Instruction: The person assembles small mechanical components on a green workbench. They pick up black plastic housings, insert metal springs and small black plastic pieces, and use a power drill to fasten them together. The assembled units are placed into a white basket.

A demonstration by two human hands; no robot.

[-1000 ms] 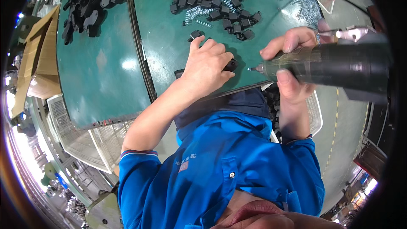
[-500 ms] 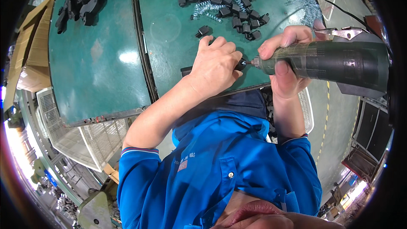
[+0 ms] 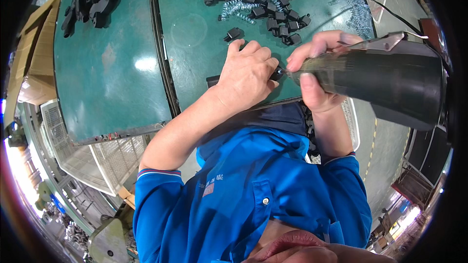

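My left hand (image 3: 247, 72) is closed over a dark part (image 3: 213, 81) near the table's front edge and presses it down. Most of that part lies hidden under my fingers; its ends stick out on both sides. My right hand (image 3: 319, 75) grips a dark, thick-bodied electric screwdriver (image 3: 385, 80) with a metal lever along its top. The screwdriver lies almost level, its nose pointing left at the end of the part, beside a small shiny screw (image 3: 280, 72). Whether the bit sits in the screw is hard to see.
Several small black blocks (image 3: 273, 12) lie at the back of the green table (image 3: 117, 83), among metal springs (image 3: 356, 12). One block (image 3: 234, 34) lies nearer my left hand. Black handle-like parts (image 3: 100, 5) are heaped far left. A cable (image 3: 395, 14) runs behind the screwdriver.
The screwdriver's nose has moved left against the part, and its rear end has swung toward me. My right hand moved left with it. My left hand stays in place.
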